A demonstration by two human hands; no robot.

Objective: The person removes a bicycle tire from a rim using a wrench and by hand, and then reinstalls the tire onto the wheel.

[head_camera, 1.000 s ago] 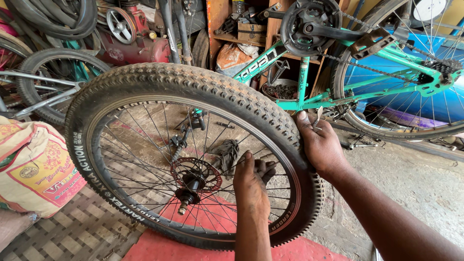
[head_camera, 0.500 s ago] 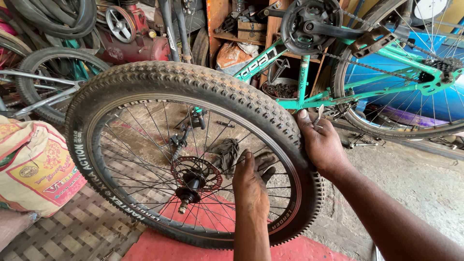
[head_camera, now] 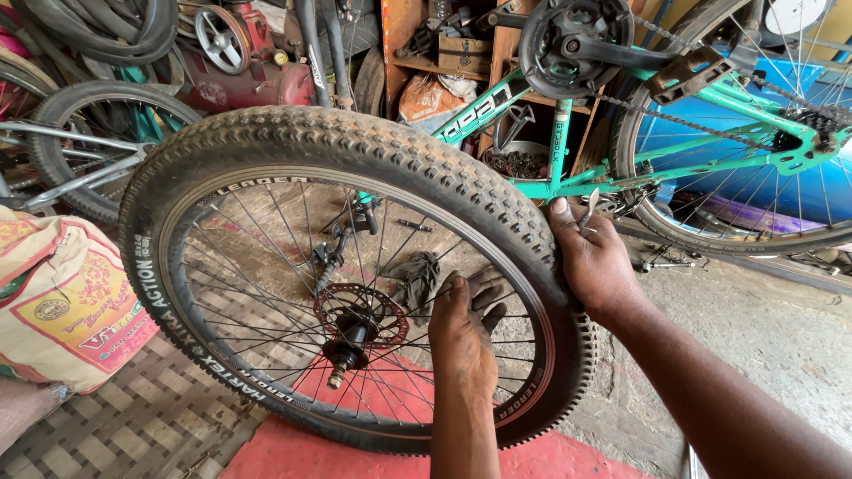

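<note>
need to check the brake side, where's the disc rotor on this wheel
In the head view the disc rotor sits at the wheel hub, left of centre, just left of the left hand resting on the spokes.

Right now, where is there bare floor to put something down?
Bare concrete floor lies right of the wheel, below the green bike. The checkered mat between the sack and the wheel is open too. Behind the wheel, the shelves and spare tyres crowd everything.
</note>
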